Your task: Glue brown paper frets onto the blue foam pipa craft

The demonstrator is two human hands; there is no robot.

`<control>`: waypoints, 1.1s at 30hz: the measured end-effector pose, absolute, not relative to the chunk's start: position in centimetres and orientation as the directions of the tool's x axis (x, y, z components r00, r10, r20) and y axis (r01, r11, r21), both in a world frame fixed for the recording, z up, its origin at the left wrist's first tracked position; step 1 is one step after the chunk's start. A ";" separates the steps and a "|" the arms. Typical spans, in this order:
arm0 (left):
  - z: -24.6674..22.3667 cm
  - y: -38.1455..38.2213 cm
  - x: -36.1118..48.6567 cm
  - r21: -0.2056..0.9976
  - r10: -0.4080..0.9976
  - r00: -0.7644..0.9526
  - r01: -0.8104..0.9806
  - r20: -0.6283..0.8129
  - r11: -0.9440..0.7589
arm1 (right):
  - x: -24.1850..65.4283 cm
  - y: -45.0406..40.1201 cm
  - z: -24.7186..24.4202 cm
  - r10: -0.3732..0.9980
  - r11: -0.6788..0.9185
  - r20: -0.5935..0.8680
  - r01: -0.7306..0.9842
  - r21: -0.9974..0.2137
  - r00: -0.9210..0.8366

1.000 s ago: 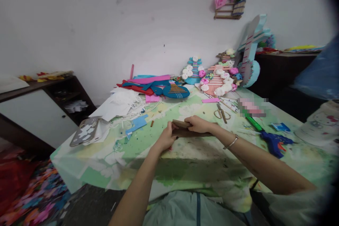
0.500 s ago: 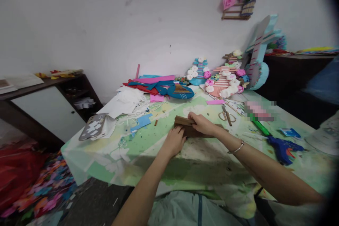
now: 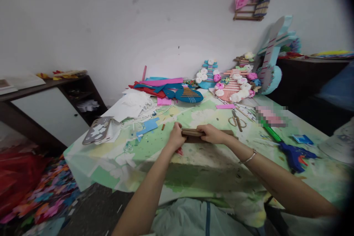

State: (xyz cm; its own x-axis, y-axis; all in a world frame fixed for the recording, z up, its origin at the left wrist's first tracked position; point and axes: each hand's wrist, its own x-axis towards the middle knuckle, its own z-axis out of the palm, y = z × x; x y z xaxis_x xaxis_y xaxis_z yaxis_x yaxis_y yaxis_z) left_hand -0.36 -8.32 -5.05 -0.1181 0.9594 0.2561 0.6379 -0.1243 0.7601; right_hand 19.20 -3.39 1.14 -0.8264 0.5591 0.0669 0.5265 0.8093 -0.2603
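Observation:
A flat brown paper-like strip (image 3: 191,132), folded over in layers, lies on the table near its front. My left hand (image 3: 176,137) is closed on its left end, thumb and fingers pinching the edge. My right hand (image 3: 212,134) grips the strip further right, with the fingers bent over the fold. Past that hand, more of the brown material (image 3: 230,132) shows flat on the cloth. A small reddish bit (image 3: 180,151) peeks out below my left hand; what it is I cannot make out.
Scissors (image 3: 237,121) and a blue glue gun (image 3: 297,155) lie to the right. A phone (image 3: 96,130) and blue paper scraps (image 3: 148,128) are on the left. Behind stand flower-decorated lute-shaped crafts (image 3: 232,84) and a blue lute shape (image 3: 189,95). The tablecloth (image 3: 118,166) hangs over the front edge.
My left hand has moved left and up, from the front of the brown strip to its left end. The raised fold is now lower and flatter. My right hand has shifted slightly right and down.

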 end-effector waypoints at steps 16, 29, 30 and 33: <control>-1.7 -3.0 -1.1 0.601 0.980 0.198 0.785 -0.010 -0.152 | 19.1 -6.6 -0.4 0.412 0.907 0.075 0.402 -0.124 -0.908; 0.1 2.7 2.3 0.577 0.823 0.429 0.801 -0.372 -0.156 | 19.6 -8.0 -0.9 0.398 0.916 0.167 0.380 -0.129 -0.902; 0.1 2.7 2.7 0.586 0.819 0.435 0.795 -0.375 -0.155 | 19.6 -8.1 -1.0 0.401 0.915 0.176 0.382 -0.133 -0.899; 0.1 2.4 3.1 0.637 0.822 0.452 0.756 -0.345 -0.149 | 19.8 -8.4 -1.4 0.415 0.906 0.208 0.383 -0.178 -0.886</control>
State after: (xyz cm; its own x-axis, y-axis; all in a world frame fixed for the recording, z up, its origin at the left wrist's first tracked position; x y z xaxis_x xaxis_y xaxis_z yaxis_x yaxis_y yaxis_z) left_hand 3.09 2.36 0.13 0.4524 0.8224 -0.3450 0.7563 -0.1488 0.6371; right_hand 19.77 -8.44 -1.40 -0.8855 0.4154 0.2082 0.3832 0.9063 -0.1784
